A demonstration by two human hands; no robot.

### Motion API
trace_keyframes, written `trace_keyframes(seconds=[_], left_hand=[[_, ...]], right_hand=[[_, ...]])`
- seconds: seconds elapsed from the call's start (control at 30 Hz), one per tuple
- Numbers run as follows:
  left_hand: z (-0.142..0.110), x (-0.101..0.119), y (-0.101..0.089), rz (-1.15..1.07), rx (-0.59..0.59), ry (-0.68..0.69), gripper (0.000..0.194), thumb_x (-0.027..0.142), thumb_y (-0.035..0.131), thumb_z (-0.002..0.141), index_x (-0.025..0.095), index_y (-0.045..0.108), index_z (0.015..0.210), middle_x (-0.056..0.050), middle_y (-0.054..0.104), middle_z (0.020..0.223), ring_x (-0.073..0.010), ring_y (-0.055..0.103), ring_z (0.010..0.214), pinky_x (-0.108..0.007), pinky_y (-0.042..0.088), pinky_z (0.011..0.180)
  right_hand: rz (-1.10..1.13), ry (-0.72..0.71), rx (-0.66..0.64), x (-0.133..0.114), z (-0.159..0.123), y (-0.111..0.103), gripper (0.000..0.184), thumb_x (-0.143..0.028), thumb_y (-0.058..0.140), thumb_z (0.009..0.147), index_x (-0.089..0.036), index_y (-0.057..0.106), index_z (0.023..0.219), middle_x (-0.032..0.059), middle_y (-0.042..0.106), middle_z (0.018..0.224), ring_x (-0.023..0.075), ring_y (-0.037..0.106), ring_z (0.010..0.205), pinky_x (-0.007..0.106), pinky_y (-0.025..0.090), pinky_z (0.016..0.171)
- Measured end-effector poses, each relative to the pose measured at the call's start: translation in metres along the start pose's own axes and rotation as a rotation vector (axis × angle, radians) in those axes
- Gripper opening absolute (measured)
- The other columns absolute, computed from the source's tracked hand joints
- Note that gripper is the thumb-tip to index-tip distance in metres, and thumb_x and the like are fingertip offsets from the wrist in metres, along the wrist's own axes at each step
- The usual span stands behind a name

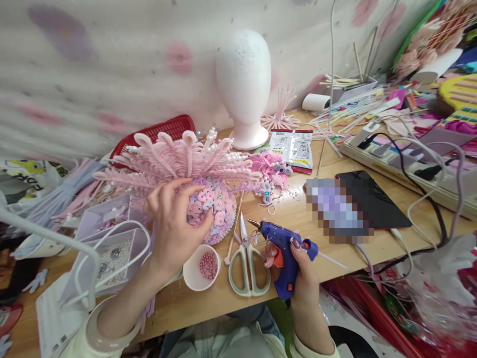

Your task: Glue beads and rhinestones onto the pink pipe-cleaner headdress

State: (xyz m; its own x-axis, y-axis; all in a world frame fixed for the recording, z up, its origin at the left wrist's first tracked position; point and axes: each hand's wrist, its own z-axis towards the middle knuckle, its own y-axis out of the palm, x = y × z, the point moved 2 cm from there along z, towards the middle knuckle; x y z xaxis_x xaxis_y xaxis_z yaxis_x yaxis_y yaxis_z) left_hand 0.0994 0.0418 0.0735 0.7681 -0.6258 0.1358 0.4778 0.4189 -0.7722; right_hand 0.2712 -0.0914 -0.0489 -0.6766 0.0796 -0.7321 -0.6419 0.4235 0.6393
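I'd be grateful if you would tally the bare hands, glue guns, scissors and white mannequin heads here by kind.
Hands: 2 (left hand, right hand)
Glue gun: 1
Scissors: 1 pair
White mannequin head: 1
Total: 5

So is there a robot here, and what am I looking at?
No robot! Two bare hands belong to a person wearing a camera on their head. There's just one picture, looking forward and down. The left hand touches a round, flower-covered part beside pink fuzzy loops. The right hand holds a blue glue gun. On the wooden table lie scissors, and a white cup with pink beads inside. Farther back stands a white model head. It has no face details that I can see.
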Motion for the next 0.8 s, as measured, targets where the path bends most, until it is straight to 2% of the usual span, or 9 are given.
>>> trace_keyframes(seconds=[0.13, 0.2, 0.3, 0.4, 0.5, 0.63, 0.8], left_hand=[[0.003, 0.000, -0.001, -0.048, -0.036, -0.036, 0.033, 0.026, 0.070, 0.086, 0.025, 0.063, 0.119, -0.010, 0.064, 0.127, -0.0358, 0.054, 0.126, -0.056, 0.043, 0.106], [0.002, -0.002, -0.006, -0.086, -0.026, 0.006, 0.033, 0.025, 0.069, 0.086, 0.025, 0.063, 0.118, -0.010, 0.064, 0.125, -0.0343, 0.056, 0.122, -0.054, 0.044, 0.105], [-0.006, -0.005, -0.016, -0.042, 0.016, 0.186, 0.031, 0.021, 0.071, 0.085, 0.029, 0.066, 0.115, -0.008, 0.064, 0.124, -0.0337, 0.056, 0.121, -0.053, 0.042, 0.103], [-0.018, -0.012, -0.022, 0.131, -0.012, 0.383, 0.034, 0.021, 0.074, 0.085, 0.033, 0.069, 0.117, -0.008, 0.061, 0.133, -0.0356, 0.052, 0.121, -0.056, 0.034, 0.103], [-0.025, -0.020, -0.024, 0.263, -0.035, 0.488, 0.033, 0.027, 0.075, 0.087, 0.033, 0.070, 0.119, -0.011, 0.059, 0.141, -0.0358, 0.052, 0.118, -0.059, 0.028, 0.104], [-0.024, -0.025, -0.023, 0.337, -0.045, 0.525, 0.034, 0.034, 0.076, 0.087, 0.034, 0.071, 0.120, -0.012, 0.061, 0.142, -0.0361, 0.053, 0.116, -0.062, 0.028, 0.104], [-0.022, -0.023, -0.020, 0.328, -0.035, 0.535, 0.033, 0.036, 0.077, 0.088, 0.039, 0.070, 0.120, -0.007, 0.065, 0.139, -0.0328, 0.058, 0.115, -0.062, 0.023, 0.110]], right_hand=[[-0.032, -0.013, 0.003, -0.005, 0.000, 0.004, 0.043, -0.066, 0.074, 0.082, -0.025, 0.072, 0.070, 0.0094, 0.068, 0.064, 0.0269, 0.065, 0.061, 0.045, 0.058, 0.065], [-0.044, -0.029, 0.015, -0.007, 0.000, 0.005, 0.043, -0.066, 0.074, 0.081, -0.024, 0.073, 0.070, 0.0082, 0.067, 0.064, 0.0251, 0.065, 0.062, 0.041, 0.057, 0.064], [-0.043, -0.042, 0.051, -0.010, -0.001, 0.008, 0.044, -0.066, 0.077, 0.079, -0.023, 0.072, 0.069, 0.0066, 0.065, 0.063, 0.0229, 0.064, 0.061, 0.036, 0.056, 0.061], [-0.054, -0.031, 0.061, -0.011, -0.001, 0.010, 0.046, -0.068, 0.077, 0.077, -0.024, 0.071, 0.066, 0.0062, 0.063, 0.060, 0.0222, 0.062, 0.058, 0.034, 0.054, 0.058], [-0.054, -0.046, 0.069, -0.011, -0.001, 0.011, 0.045, -0.068, 0.077, 0.077, -0.024, 0.072, 0.067, 0.0071, 0.064, 0.061, 0.0224, 0.061, 0.057, 0.036, 0.053, 0.057], [-0.063, -0.045, 0.072, -0.010, -0.001, 0.012, 0.045, -0.068, 0.076, 0.078, -0.024, 0.072, 0.066, 0.0081, 0.064, 0.061, 0.0250, 0.061, 0.058, 0.040, 0.053, 0.058], [-0.060, -0.057, 0.064, -0.010, -0.001, 0.012, 0.043, -0.067, 0.075, 0.079, -0.026, 0.073, 0.067, 0.0079, 0.064, 0.061, 0.0246, 0.060, 0.058, 0.040, 0.052, 0.057]])
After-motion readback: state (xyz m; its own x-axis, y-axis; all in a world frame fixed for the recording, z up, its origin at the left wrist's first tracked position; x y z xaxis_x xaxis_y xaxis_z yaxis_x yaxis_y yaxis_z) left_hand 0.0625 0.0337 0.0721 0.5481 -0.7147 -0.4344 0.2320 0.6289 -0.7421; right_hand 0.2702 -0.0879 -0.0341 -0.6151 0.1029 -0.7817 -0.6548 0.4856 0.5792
